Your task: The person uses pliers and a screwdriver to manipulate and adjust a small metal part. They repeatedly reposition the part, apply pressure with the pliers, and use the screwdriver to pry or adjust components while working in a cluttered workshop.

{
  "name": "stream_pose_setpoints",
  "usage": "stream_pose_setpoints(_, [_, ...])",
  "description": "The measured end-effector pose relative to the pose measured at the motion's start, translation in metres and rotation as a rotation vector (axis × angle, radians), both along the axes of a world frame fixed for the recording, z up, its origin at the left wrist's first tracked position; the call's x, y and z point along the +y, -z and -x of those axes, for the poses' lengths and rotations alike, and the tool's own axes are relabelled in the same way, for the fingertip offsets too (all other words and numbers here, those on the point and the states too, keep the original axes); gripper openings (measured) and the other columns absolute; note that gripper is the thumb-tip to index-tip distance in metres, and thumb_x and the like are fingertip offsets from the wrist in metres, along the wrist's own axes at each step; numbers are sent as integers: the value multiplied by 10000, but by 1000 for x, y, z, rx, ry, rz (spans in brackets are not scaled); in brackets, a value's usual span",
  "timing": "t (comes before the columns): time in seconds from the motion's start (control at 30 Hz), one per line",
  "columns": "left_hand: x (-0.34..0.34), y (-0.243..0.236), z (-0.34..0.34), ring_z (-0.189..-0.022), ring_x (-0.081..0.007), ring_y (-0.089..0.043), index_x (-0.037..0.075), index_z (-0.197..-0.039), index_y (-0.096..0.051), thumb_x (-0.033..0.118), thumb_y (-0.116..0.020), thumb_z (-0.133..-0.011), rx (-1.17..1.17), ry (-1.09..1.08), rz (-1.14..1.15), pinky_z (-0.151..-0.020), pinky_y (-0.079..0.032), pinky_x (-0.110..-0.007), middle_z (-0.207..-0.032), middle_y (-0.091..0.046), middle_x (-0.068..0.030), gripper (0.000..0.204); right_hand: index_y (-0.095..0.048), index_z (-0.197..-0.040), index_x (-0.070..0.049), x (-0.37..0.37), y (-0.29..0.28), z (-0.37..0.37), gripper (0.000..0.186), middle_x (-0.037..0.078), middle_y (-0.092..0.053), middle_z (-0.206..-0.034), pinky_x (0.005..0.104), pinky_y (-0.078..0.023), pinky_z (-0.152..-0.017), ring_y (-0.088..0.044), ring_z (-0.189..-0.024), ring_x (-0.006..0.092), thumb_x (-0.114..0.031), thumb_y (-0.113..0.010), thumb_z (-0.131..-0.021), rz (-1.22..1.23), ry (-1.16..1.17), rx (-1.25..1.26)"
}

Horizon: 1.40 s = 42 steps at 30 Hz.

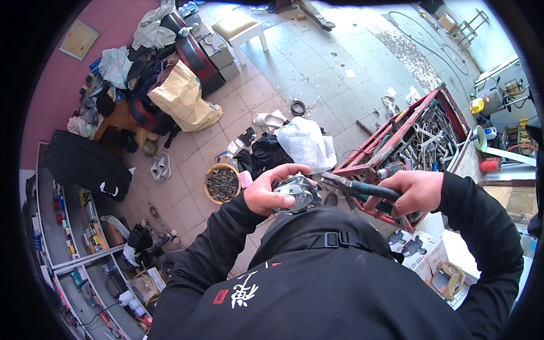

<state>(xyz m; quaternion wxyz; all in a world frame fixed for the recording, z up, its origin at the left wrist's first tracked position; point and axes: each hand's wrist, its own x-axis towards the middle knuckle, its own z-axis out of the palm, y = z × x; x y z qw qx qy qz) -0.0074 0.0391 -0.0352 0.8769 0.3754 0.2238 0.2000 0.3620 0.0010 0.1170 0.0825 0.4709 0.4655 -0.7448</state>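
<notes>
My left hand (266,192) is closed around a rounded silver metal part (298,195), which looks like a small cast housing, in front of my belt. My thumb lies along its near side and my fingers pass over its top. In my right hand (412,192) are pliers (371,188) with dark handles, fingers wrapped round the grips. The pliers' jaws point left toward the metal part, a short way from it. Whether the jaws touch it I cannot tell.
A red-framed tool tray (399,124) full of wrenches stands ahead to the right. On the floor, a round tub (240,180) of bolts sits near a white plastic bag (306,144). Shelves (85,266) of small boxes line the left. Printed cartons (422,252) stand at the lower right.
</notes>
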Motion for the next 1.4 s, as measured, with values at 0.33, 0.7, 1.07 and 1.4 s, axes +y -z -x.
stream_pose_setpoints(0.33, [1,10,-7,-1305,-206,-671,5,-1582,-456,286,-962,-894,45,-287,-210,-1132,-540,-360,-1490,-689,-148,899,-670,-1471,37,-3,23,5,546,121,-727,-1345,355,-537,-1090,-720,-1252,205,8,-653,-926,102,43,171])
stream_pose_setpoints(0.7, [-1,-6,-52,-1343,-210,-609,12,-1543,-461,315,-1002,-885,380,-791,-719,-1179,-489,-374,-1489,-621,-138,904,-592,-1593,19,-21,48,26,657,124,-705,-1459,329,-551,-1083,-687,-1322,197,3,-637,-937,-8,332,290])
stream_pose_setpoints(1.07, [6,3,-70,-1296,-191,-606,31,-1581,-430,399,-981,-911,265,-757,-568,-1146,-502,-361,-1460,-620,-113,942,-750,-1262,-7,-22,72,43,358,76,-700,-1286,319,-536,-1025,-644,-1145,147,8,-669,-913,-249,379,301])
stream_pose_setpoints(1.4, [39,-4,-34,-1314,-232,-666,39,-1587,-474,608,-534,-1157,33,-517,67,-1038,-576,-376,-1588,-592,-178,716,-745,-1040,23,-23,62,16,211,127,-720,-1242,311,-586,-814,-690,-913,137,51,-654,-851,-107,343,398])
